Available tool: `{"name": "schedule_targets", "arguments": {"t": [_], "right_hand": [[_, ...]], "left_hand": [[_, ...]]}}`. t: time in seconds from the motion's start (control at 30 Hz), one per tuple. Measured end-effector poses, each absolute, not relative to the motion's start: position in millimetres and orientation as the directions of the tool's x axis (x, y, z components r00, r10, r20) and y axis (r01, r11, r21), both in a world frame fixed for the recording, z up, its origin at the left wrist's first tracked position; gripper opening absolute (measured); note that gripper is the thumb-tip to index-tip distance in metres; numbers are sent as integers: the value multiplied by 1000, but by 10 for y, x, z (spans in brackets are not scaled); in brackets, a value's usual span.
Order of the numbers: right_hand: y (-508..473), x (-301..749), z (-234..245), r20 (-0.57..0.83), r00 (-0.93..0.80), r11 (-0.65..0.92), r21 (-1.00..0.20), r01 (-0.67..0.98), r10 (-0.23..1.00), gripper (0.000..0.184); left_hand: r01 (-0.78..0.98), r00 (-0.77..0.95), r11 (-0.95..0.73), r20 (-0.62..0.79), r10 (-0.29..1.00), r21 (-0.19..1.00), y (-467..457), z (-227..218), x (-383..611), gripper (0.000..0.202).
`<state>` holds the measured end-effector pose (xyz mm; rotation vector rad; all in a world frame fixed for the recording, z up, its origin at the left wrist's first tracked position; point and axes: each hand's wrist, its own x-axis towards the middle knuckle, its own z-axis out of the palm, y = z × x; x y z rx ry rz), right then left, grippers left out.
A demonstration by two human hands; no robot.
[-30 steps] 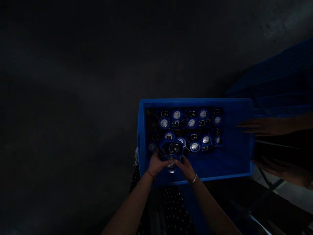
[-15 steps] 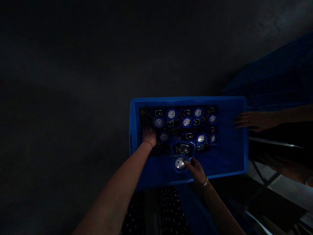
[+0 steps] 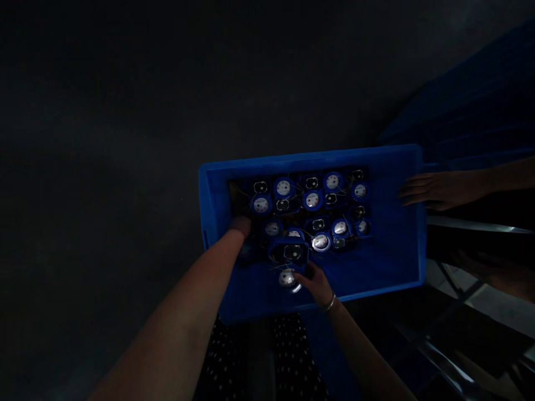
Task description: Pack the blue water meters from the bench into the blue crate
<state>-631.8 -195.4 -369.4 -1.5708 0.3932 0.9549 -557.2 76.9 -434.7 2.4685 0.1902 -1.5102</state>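
In a blue plastic bin [image 3: 376, 273], several blue water meters [image 3: 312, 200] lie in rows, with round white dials, dark square modules and thin wires. My right hand [image 3: 315, 282] is closed on one water meter [image 3: 288, 277] near the bin's front wall, thumb beside its dial. That meter is raised over the others, its dark module toward the far side. My left hand [image 3: 241, 225] reaches down into the left end of the bin, beside the leftmost meters. Its fingers are lost in shadow, so whether it holds anything is hidden.
A co-worker's hand [image 3: 434, 190] rests over the bin's right wall. Behind it is a large blue surface [image 3: 472, 106]. Metal frame legs [image 3: 455, 301] stand at the lower right. Dark floor [image 3: 104, 139] spreads to the left and beyond the bin.
The bin appears shifted left and slightly tilted in view. My right hand has moved left with its meter, uncovering another dial. My left hand has sunk deeper, its fingers now out of sight.
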Motion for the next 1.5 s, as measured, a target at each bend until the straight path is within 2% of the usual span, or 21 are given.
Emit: {"name": "schedule_targets", "arguments": {"t": [0.1, 0.27, 0.47, 0.53, 0.67, 0.77, 0.87, 0.97, 1.07, 1.13, 1.23, 1.3, 1.33, 1.4, 1.5], "right_hand": [[-1747, -6356, -3761, -758, 580, -176, -641, -747, 299, 54], [-1622, -6479, -3847, -748, 603, -116, -649, -752, 278, 54], [-1627, -6532, -3971, -741, 623, -237, -671, -702, 252, 62], [-1544, -6534, -4034, -723, 631, -236, -690, -685, 282, 62], [-1214, -6506, -4182, -676, 642, -180, -727, -663, 361, 58], [-951, -6471, -4268, -657, 627, -164, -734, -659, 418, 57], [-794, -6472, -4326, -649, 610, -170, -735, -656, 454, 54], [-757, -6505, -4371, -645, 614, -218, -749, -625, 455, 52], [-795, -6512, -4363, -667, 610, -269, -739, -618, 428, 49], [-836, -6466, -4298, -657, 630, -260, -749, -609, 414, 47], [-874, -6269, -4134, -593, 685, -262, -804, -534, 423, 47], [-854, -6043, -4041, -557, 710, -320, -830, -456, 432, 47], [-826, -5909, -4014, -541, 716, -352, -838, -417, 440, 46], [-734, -5632, -4008, -516, 725, -392, -848, -357, 455, 44], [-543, -5296, -4088, -511, 713, -417, -848, -327, 479, 43]], "left_hand": [[204, 421, -971, -907, -30, 127, 779, -4342, -5539, 22], [189, 415, -973, -909, -45, 135, 760, -4297, -5560, 23], [233, 445, -952, -892, -80, 201, 765, -4108, -5399, 20], [228, 515, -940, -851, -103, 252, 839, -3899, -5311, 22], [197, 745, -914, -660, -96, 354, 1072, -3322, -5310, 52], [176, 834, -914, -549, -59, 365, 1158, -3011, -5521, 52], [70, 804, -955, -583, -118, 290, 1070, -2949, -5805, 43], [-43, 694, -971, -692, -199, 237, 892, -3031, -6022, 36], [-30, 640, -972, -743, -197, 232, 786, -3076, -6123, 40], [26, 750, -959, -640, -168, 282, 792, -3053, -6158, 40], [118, 961, -908, -278, 2, 402, 844, -2998, -6218, 36], [130, 992, -879, -62, 114, 459, 837, -2984, -6269, 36], [123, 990, -868, -4, 138, 481, 812, -2987, -6292, 37], [124, 989, -862, 13, 149, 491, 726, -3010, -6320, 41], [192, 980, -857, -46, 194, 479, 573, -3072, -6306, 48]]}}
